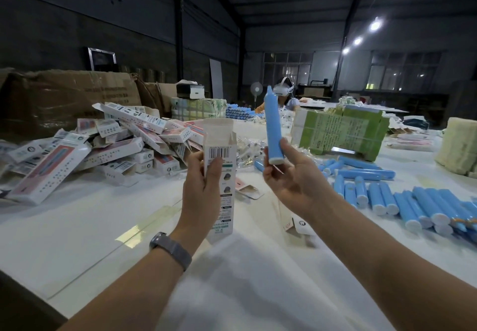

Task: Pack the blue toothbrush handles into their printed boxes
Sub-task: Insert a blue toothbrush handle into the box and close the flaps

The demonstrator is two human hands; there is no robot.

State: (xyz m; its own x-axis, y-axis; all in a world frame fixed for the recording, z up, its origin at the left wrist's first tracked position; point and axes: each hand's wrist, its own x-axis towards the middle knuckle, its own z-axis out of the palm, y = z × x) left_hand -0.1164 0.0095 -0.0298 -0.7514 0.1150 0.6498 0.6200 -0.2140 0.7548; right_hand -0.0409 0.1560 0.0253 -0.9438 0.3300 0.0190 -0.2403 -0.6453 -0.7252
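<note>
The left hand (204,188) grips 1 printed box (220,165) upright above the white surface (98,217), top flap open and barcode facing the camera. Just beside it, the right hand (289,175) pinches 1 blue toothbrush handle (273,126) near its white base, the handle standing upright above the fingers, apart from the box mouth. More blue handles (402,201) lie in rows to the right; a heap of printed boxes (103,142) sits on the left.
</note>
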